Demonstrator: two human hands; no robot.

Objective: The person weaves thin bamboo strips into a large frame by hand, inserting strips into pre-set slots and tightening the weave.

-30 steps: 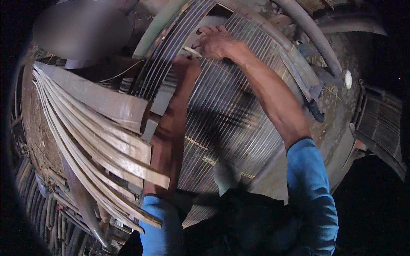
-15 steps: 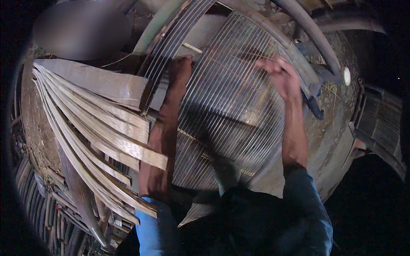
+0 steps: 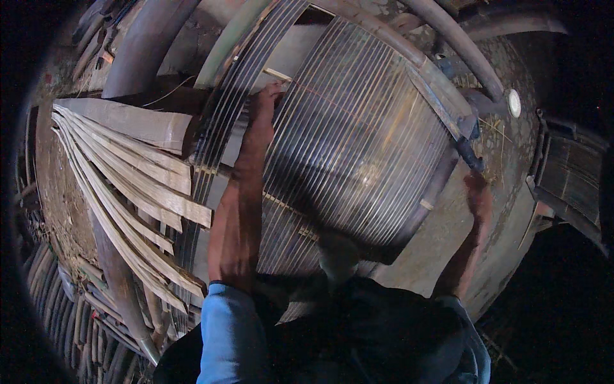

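A wide panel of thin parallel slats (image 3: 358,134) lies before me inside a curved frame. My left hand (image 3: 265,102) is closed at the slats' left side, beside a short pale stick (image 3: 277,75); what its fingers hold is hidden. A thin reddish strand (image 3: 326,97) runs across the slats from near that hand. Along the panel's right edge lies a long knife-like tool (image 3: 438,105) with a dark handle. My right hand (image 3: 476,187) is at the end of that handle; its fingers are too dark and blurred to show a grip.
Several pale flat wooden strips (image 3: 144,185) fan out left of my left forearm. Thick curved poles (image 3: 150,41) stand at the far left, another pole (image 3: 457,45) at the far right with a white round end (image 3: 514,103). Many thin poles (image 3: 54,288) lie at lower left.
My right hand has left the slats and the reddish strand and moved down and right to the dark handle. My left hand stays at about the same place. The view has shifted slightly.
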